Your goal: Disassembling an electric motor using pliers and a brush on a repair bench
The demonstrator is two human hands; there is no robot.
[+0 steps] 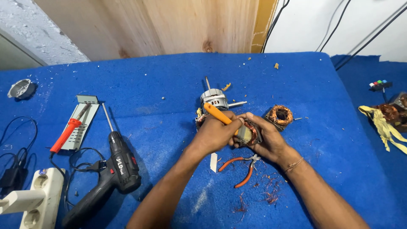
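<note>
Blue felt covers the tabletop (pixel 169 85), and over its middle the left hand (pixel 214 135) has its fingers clamped on a brush with an orange handle (pixel 217 113), bristles against a copper-wound stator (pixel 250 133) that the right hand (pixel 267 142) grips from below. Orange-handled pliers (pixel 243 167) lie just beneath the hands, a second copper coil (pixel 280 115) just beside, and a black cordless drill (pixel 114 169) well to the left.

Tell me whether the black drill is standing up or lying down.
Lying down: the black drill rests on its side on the blue mat, bit pointing away.
</note>
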